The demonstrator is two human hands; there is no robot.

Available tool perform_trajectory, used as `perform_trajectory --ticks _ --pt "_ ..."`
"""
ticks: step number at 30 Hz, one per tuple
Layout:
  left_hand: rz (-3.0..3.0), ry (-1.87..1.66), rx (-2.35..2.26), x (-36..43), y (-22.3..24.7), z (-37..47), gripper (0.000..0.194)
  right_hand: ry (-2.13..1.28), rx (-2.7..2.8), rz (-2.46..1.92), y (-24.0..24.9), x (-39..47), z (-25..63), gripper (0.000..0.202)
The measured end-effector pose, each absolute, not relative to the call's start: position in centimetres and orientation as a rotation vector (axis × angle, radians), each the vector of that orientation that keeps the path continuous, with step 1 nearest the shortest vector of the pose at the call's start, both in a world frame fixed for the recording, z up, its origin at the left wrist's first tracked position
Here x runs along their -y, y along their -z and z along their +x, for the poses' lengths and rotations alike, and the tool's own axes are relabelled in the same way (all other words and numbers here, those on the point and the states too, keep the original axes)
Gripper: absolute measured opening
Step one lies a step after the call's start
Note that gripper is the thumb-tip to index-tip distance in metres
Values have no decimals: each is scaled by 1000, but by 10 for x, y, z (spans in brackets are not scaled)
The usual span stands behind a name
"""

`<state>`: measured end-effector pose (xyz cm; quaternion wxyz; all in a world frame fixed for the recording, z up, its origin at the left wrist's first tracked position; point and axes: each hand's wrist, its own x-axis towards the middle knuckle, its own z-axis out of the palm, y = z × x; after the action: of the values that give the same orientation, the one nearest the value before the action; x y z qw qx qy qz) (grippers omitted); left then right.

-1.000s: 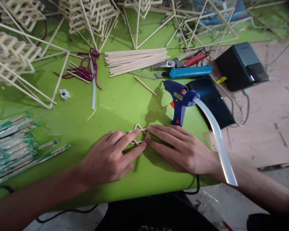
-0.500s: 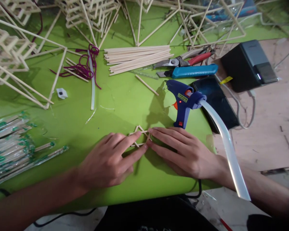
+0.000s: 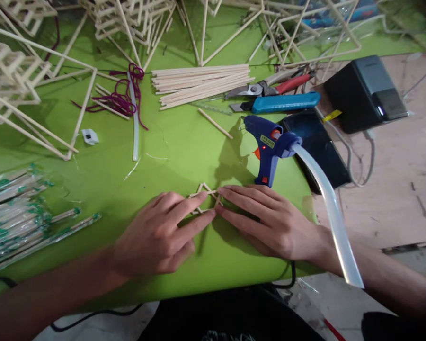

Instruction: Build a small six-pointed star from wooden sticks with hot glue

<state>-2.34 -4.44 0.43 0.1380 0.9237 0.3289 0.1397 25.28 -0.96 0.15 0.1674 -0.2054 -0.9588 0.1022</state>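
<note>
A small star-like frame of thin wooden sticks [image 3: 203, 184] lies on the green tabletop between my hands. My left hand [image 3: 159, 234] holds it down, with two fingertips pressed on its upper and lower sticks and the other fingers curled under. At the frame's right corner, the fingertips of my right hand [image 3: 270, 220] grip the stick ends, partly covering them. Just beyond my right hand stands a blue hot glue gun [image 3: 268, 144], its red light lit. A long, bent glue stick [image 3: 328, 199] sticks out of its back, over my right forearm.
Behind lie a bundle of wooden sticks [image 3: 202, 81], pruning shears [image 3: 259, 89], a blue utility knife [image 3: 286, 102] and purple string [image 3: 122, 102]. Large stick structures [image 3: 16, 71] line the back and left. Wrapped chopsticks [image 3: 17, 213] lie left. A black box-shaped device [image 3: 364, 94] and phone [image 3: 319, 147] are right.
Both hands keep their hold on the stick frame at the same spot. The whole view has shifted very slightly; nothing else has visibly moved.
</note>
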Motion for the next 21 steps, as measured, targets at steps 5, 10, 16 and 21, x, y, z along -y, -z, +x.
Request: perform_trajectory --ticks 5,10,16,21 --pt "2681 -385 -944 47 -3 -25 46 -301 2714 -574 0 10 253 36" --pt "2737 -350 -914 46 -4 -26 53 -304 2709 -563 1 10 253 34" --pt "2740 -363 -904 45 -4 -25 53 -294 2710 -572 1 10 253 36" --pt "2737 -376 -916 45 -2 -26 53 -286 2708 -568 0 10 253 35"
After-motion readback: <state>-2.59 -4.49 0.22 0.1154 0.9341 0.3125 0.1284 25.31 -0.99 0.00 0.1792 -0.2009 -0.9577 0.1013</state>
